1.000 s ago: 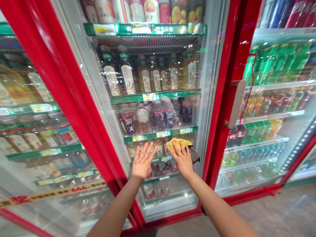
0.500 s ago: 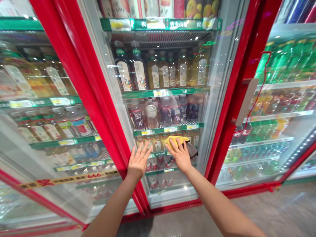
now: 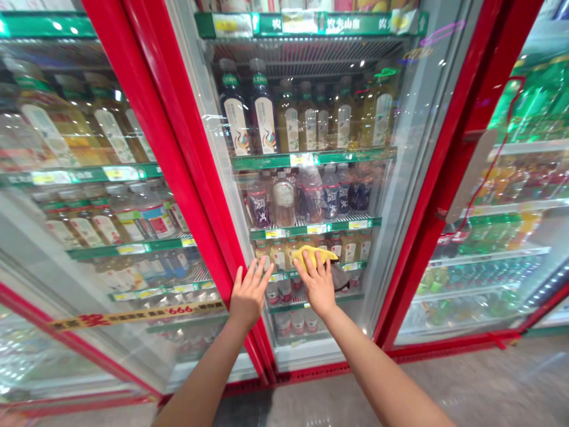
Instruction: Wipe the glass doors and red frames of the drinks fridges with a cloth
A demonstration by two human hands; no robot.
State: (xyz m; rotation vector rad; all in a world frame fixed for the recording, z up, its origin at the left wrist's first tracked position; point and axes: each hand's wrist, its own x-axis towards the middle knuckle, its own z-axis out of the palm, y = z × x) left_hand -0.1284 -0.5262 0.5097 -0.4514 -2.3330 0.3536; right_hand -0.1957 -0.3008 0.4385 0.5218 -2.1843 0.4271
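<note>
My left hand point(image 3: 249, 290) lies with fingers spread against the lower part of the red door frame point(image 3: 208, 231) and the glass edge beside it; it holds nothing. Under my right hand point(image 3: 319, 283) is a cleaning cloth point(image 3: 331, 255), yellow on one side and grey on the other, which the palm and fingers press to the glass door point(image 3: 329, 329). A grey corner of the cloth hangs out to the right of the wrist. Behind the glass, near both hands, small bottles point(image 3: 351, 246) stand on a green-edged shelf.
Upper shelves hold dark bottles point(image 3: 265, 118) and several others. To the left is another glass-fronted cooler with a yellow printed strip point(image 3: 133, 314). A long pale door handle point(image 3: 471, 175) with a red cord point(image 3: 493, 160) is at right. Grey floor point(image 3: 484, 385) lies below.
My right hand and the cloth have shifted slightly left across the glass. My left hand stays at the frame. The view has swung a little left and down.
</note>
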